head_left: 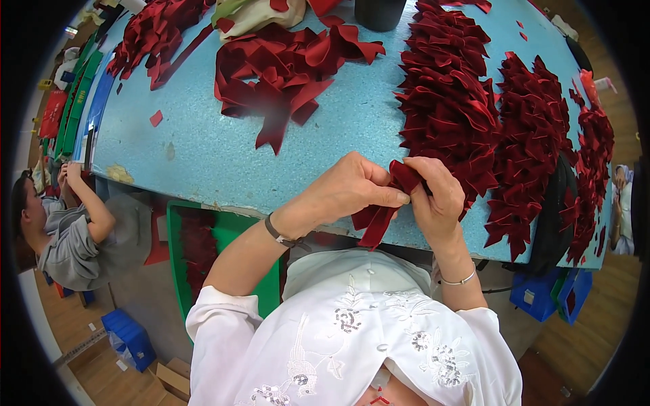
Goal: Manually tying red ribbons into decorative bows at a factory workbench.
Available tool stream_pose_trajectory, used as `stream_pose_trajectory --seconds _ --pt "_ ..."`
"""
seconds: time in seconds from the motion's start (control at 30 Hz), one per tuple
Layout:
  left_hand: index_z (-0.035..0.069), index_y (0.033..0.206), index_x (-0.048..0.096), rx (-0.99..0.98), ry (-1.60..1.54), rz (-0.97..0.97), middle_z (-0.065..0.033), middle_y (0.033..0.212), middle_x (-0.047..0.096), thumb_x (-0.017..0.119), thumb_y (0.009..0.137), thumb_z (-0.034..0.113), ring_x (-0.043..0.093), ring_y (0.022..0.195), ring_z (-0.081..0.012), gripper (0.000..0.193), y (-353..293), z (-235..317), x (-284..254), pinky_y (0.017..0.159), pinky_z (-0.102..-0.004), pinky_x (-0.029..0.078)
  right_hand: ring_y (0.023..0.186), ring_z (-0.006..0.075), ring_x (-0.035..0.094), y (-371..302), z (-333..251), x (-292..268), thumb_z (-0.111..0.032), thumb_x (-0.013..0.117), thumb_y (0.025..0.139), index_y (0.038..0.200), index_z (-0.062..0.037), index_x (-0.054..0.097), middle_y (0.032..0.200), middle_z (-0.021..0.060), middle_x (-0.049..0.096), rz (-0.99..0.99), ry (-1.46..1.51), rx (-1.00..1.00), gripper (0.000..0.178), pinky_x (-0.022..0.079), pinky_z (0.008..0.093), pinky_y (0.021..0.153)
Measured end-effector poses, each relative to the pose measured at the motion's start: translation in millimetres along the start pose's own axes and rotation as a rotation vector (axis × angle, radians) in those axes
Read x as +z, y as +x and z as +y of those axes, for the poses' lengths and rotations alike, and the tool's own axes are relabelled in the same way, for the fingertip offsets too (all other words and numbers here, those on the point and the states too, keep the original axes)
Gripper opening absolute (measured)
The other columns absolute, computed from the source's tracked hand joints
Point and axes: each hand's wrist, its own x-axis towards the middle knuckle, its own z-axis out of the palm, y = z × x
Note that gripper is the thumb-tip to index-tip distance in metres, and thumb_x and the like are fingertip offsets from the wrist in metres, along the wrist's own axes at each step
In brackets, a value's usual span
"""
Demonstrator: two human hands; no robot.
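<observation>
Between my two hands, just over the table's front edge, is a dark red velvet ribbon bow (376, 220) with its tails hanging toward me. My left hand (359, 183) pinches it from the left, thumb pressed near its middle. From the right, my right hand (437, 196) has its fingers closed round the upper loop. Parts of the ribbon are hidden behind my fingers. Beyond my hands lies a loose heap of red ribbon pieces (277, 68). Just to the right, a long dense row of red ribbon bows (443, 101) runs away from me.
More rows of bows (531, 135) cover the right of the blue table (183, 159). A dark cup-like container (379, 13) stands at the far side. A green crate (233, 227) is under the front edge at left. At far left, another person (88, 230) sits working.
</observation>
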Motion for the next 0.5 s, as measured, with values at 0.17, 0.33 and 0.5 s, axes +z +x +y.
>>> stream_pose_trajectory --seconds 0.17,0.33,0.5 --pt "-0.002 0.074 0.069 -0.011 0.040 -0.009 -0.0052 0.067 0.065 0.069 0.076 0.013 0.055 0.061 -0.0075 0.015 -1.6 0.0 0.4 0.058 -0.0214 0.043 0.070 0.0101 0.059 -5.8 -1.0 2.6 0.001 0.057 0.086 0.100 0.0038 0.062 0.083 0.0033 0.065 0.023 0.235 0.235 0.015 0.048 0.0224 0.063" --pt "-0.003 0.081 0.070 -0.048 0.033 -0.010 -0.0075 0.074 0.067 0.068 0.077 0.012 0.060 0.068 -0.0093 0.016 1.7 1.9 -1.0 0.065 -0.0215 0.046 0.073 0.0108 0.061 -10.2 4.8 4.7 -0.001 0.059 0.085 0.102 0.0038 0.062 0.086 0.0054 0.066 0.066 0.699 0.633 0.017 0.049 0.0226 0.066" --pt "-0.003 0.081 0.070 -0.025 0.002 -0.021 -0.0069 0.072 0.067 0.069 0.077 0.012 0.060 0.067 -0.0089 0.016 2.7 -3.8 -5.2 0.064 -0.0216 0.046 0.075 0.0111 0.062 -8.1 7.0 6.0 -0.004 0.060 0.086 0.102 0.0036 0.063 0.088 0.0066 0.067 0.056 0.866 0.692 0.019 0.050 0.0224 0.067"
